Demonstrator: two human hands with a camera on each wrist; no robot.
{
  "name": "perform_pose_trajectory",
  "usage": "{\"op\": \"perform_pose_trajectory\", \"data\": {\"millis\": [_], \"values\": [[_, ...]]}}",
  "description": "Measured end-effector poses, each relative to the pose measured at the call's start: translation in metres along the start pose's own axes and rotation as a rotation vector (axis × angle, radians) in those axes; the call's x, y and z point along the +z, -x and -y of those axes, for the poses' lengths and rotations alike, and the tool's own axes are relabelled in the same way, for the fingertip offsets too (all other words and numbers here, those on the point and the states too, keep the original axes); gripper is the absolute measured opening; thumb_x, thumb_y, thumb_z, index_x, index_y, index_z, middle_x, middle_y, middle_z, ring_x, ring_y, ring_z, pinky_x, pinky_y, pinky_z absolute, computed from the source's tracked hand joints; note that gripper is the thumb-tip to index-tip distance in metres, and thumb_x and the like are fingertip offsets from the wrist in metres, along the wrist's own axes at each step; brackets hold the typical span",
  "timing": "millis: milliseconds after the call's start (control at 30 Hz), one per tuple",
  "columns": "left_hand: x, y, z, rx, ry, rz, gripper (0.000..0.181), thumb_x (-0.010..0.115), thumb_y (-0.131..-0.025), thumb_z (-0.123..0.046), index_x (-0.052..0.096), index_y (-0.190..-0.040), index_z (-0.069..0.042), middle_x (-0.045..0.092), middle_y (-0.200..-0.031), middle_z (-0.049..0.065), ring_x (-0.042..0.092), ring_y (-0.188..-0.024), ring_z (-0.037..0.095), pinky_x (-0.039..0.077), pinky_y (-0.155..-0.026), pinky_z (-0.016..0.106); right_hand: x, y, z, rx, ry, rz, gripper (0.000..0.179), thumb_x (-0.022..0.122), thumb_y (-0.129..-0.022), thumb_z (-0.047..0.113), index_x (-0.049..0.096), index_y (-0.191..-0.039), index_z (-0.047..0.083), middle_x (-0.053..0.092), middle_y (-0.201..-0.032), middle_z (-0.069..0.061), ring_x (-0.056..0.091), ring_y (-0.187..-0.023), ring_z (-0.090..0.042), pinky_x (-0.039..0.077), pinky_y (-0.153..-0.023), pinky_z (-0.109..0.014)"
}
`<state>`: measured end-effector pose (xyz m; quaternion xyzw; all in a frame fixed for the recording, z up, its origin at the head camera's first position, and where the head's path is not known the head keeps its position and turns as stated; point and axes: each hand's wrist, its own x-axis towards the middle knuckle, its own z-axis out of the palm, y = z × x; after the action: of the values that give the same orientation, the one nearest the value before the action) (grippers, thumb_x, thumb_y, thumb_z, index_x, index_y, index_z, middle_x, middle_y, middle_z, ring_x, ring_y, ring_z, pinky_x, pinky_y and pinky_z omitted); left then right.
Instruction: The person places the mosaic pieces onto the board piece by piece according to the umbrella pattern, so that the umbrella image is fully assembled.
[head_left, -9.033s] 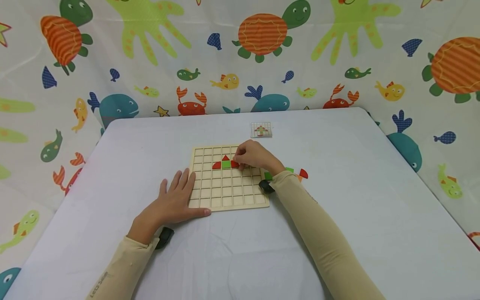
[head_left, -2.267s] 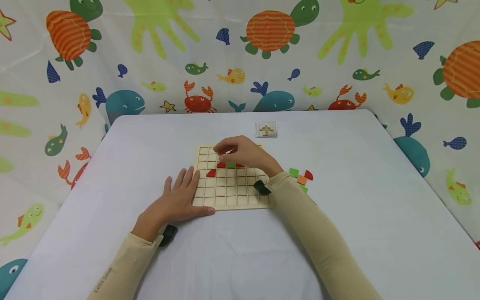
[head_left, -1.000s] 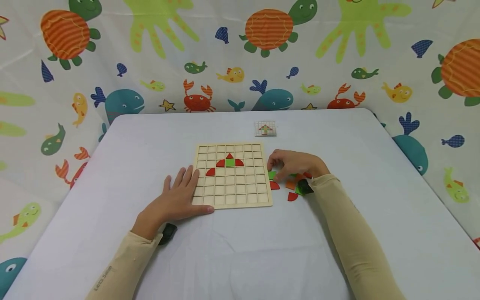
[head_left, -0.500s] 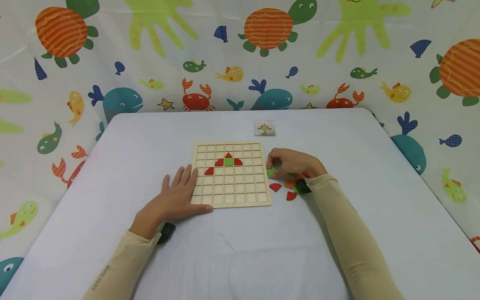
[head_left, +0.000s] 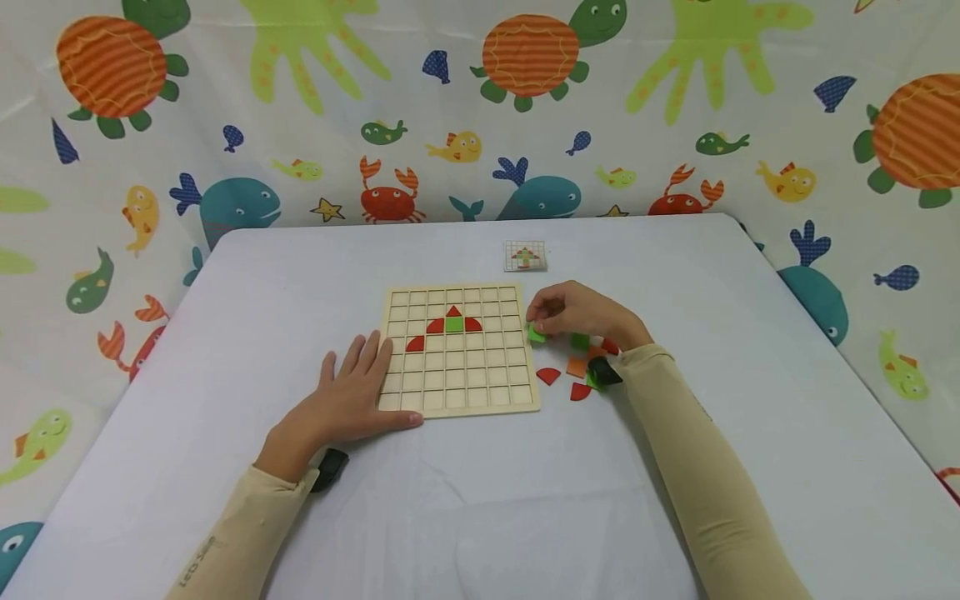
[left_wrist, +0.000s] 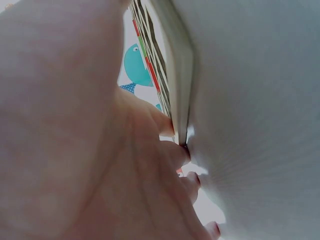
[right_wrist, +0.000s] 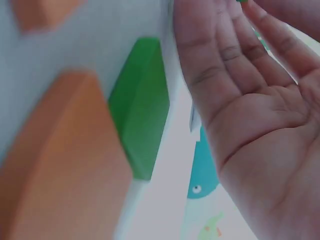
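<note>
A wooden grid board (head_left: 480,392) lies on the white table. On it are a green square tile (head_left: 454,324), a red triangle (head_left: 453,311) above it, and red quarter-round tiles (head_left: 473,324) on both sides. Another red quarter-round tile (head_left: 416,343) lies lower left. My left hand (head_left: 348,396) rests at the board's left edge and near corner, fingers straight and spread. Just off the right edge, my right hand (head_left: 581,312) pinches a green square tile (head_left: 536,333) between thumb and fingers. The right wrist view shows only a sliver of that tile (right_wrist: 242,0).
Right of the board lie loose red quarter-round tiles (head_left: 548,377), an orange tile (head_left: 577,367) and a green tile (head_left: 580,341); the wrist camera partly hides others. A small pattern card (head_left: 525,256) lies beyond the board. A printed cloth (head_left: 300,125) hangs behind the table.
The lower-left red tile appeared on the board after the oldest frame. My right hand went from above the board to the loose tiles, and now has shifted slightly away with the green tile.
</note>
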<state>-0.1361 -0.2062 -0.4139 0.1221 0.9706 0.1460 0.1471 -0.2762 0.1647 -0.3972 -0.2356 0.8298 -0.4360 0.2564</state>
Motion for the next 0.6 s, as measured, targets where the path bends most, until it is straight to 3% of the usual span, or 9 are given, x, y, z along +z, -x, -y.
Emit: {"op": "perform_pose_trajectory", "data": {"millis": [200,600], "values": [[-0.001,0.001,0.0,0.008,0.001,-0.004,0.129,0.075,-0.087,-0.072,0.013,-0.169,0.006,0.004,-0.176,0.029,0.0,-0.161,0.05,-0.003,-0.12,0.075,0.007,-0.002,0.01,0.009,-0.113,-0.078,0.022,0.069,-0.102,0.006,0.076,-0.122,0.001,0.072,-0.113,-0.014,0.074,-0.086,-0.032,0.059,-0.089,-0.037],[-0.001,0.002,-0.002,0.011,0.014,-0.006,0.129,0.075,-0.086,-0.073,0.013,-0.169,0.006,0.004,-0.176,0.029,0.0,-0.16,0.051,-0.003,-0.12,0.074,0.033,-0.016,0.026,-0.109,-0.343,-0.13,0.027,0.073,-0.098,0.001,0.075,-0.124,-0.006,0.069,-0.111,-0.016,0.07,-0.097,-0.026,0.061,-0.089,-0.036]]}}
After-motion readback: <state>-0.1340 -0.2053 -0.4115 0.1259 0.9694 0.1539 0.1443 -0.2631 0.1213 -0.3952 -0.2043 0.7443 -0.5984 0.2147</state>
